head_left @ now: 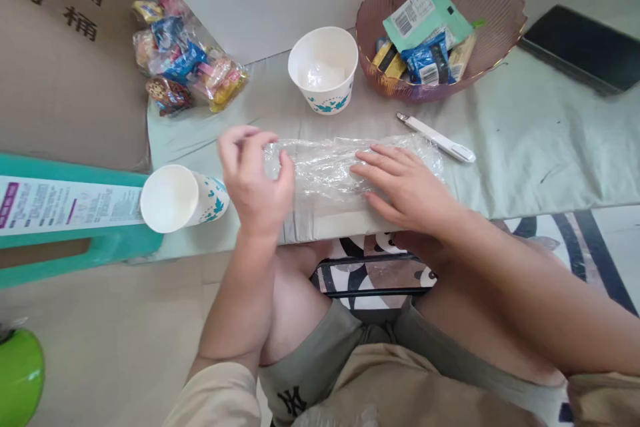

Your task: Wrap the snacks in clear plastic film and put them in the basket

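A crumpled clear plastic bag lies flattened across the cloth in front of me. My right hand rests on its right part, palm down with fingers stretched out. My left hand is at the bag's left end, fingers bent and thumb apart, with nothing visible held; whether it touches the plastic I cannot tell. Just left of that hand is a white paper cup with a blue-green leaf pattern. A wider paper bowl with similar print stands behind the bag. Beyond my right hand lies a white utility knife.
A pink ribbed glass bowl of wrapped snacks stands at the back right, beside a black phone-like slab. Bagged snacks sit at the back left against a cardboard box. A teal carton is at the left edge.
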{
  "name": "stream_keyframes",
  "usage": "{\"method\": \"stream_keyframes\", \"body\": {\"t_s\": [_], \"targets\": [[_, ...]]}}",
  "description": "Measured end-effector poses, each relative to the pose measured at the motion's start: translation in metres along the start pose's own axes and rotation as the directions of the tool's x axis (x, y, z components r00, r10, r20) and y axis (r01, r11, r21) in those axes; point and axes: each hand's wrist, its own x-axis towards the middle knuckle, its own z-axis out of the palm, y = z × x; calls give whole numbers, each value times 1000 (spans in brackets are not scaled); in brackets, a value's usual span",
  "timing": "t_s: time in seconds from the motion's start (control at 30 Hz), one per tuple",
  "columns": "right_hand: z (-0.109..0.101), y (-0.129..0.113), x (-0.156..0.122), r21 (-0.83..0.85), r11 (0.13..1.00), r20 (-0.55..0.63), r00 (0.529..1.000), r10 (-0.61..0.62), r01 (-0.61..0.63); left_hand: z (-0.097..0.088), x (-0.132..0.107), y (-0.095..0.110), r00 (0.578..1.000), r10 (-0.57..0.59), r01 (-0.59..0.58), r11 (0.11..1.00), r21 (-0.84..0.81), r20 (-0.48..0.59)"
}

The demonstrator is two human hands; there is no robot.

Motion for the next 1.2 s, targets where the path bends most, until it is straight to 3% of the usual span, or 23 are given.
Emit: {"method": "stream_keyframes", "body": {"t_s": [0.07,0.13,0.23,0.3,0.37,0.47,0.6,0.63,0.7,0.8,0.83,0.9,0.97,1.07,1.13,1.2], "targets": [[10,-4,0,-55,998,85,996,-5,9,2,-9,24,978,181,-177,983,-48,104],[16,-8,-2,-82,997,168,986,4,10,7,-16,43,914,267,-258,964,-69,306],[18,-11,-4,-90,996,264,964,38,-14,19,-19,48,804,145,-196,980,27,576],[17,-12,-5,-89,995,301,952,61,-36,25,-16,38,753,7,-121,984,129,658],[16,-12,-5,-88,995,319,945,79,-53,30,-13,25,736,-73,-74,980,187,673],[13,-9,-4,-96,992,316,942,111,-85,33,-8,13,752,-90,-52,979,195,653],[7,2,-5,-122,982,271,947,174,-146,26,-3,18,810,-118,-21,973,229,575],[5,5,-5,-129,980,257,949,182,-153,22,-1,21,808,-140,-3,970,242,572],[3,11,-6,-147,976,204,961,188,-159,16,2,25,760,-196,59,970,236,619],[1,19,-6,-189,964,47,979,198,-186,10,5,27,625,-201,176,978,114,754],[1,20,-6,-198,960,-19,980,198,-198,10,4,26,598,-178,218,974,55,782],[-1,21,-7,-190,959,-135,973,186,-210,11,4,22,591,-140,317,946,-70,794],[-3,19,-7,-133,978,-239,963,128,-163,13,3,19,605,-166,492,847,-202,779],[-4,8,-8,-19,999,-274,961,-40,36,15,6,18,551,-275,766,540,-348,788],[2,-2,-7,17,992,-227,966,-121,128,16,8,22,511,-337,844,369,-388,791],[11,-9,-5,13,994,-206,973,-105,110,16,7,28,502,-373,862,285,-419,781]]}}
